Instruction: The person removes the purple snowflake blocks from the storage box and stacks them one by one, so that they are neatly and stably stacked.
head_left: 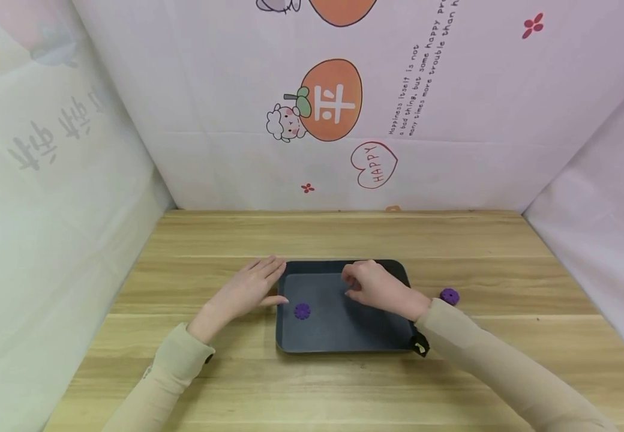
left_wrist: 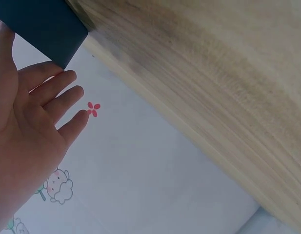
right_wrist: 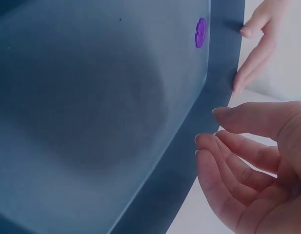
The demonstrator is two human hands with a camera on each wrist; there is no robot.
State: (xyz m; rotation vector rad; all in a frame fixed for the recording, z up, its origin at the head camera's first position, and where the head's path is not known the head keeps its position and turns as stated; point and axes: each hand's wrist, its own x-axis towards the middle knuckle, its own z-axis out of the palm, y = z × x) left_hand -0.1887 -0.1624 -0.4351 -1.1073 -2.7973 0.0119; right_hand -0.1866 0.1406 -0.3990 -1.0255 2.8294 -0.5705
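A dark blue-grey rectangular tray [head_left: 323, 342] lies on the wooden table. Inside it, near the left side, is a flat purple flower-shaped piece [head_left: 302, 311], which also shows near the tray wall in the right wrist view. My left hand [head_left: 252, 288] rests with extended fingers at the tray's left rim; the left wrist view shows fingertips touching the tray's corner. Over the tray hovers my right hand [head_left: 374, 288], its fingers loosely bent. Between thumb and fingertips the right wrist view shows a gap, with nothing held. Another purple piece [head_left: 449, 296] lies on the table, right of the tray.
Wood-grain tabletop [head_left: 344, 390] surrounds the tray. A printed white cloth [head_left: 225, 168] stands behind the table, with more cloth on both sides. Below the right forearm, by the tray's near right corner, is a small black item [head_left: 420, 345] whose kind is unclear.
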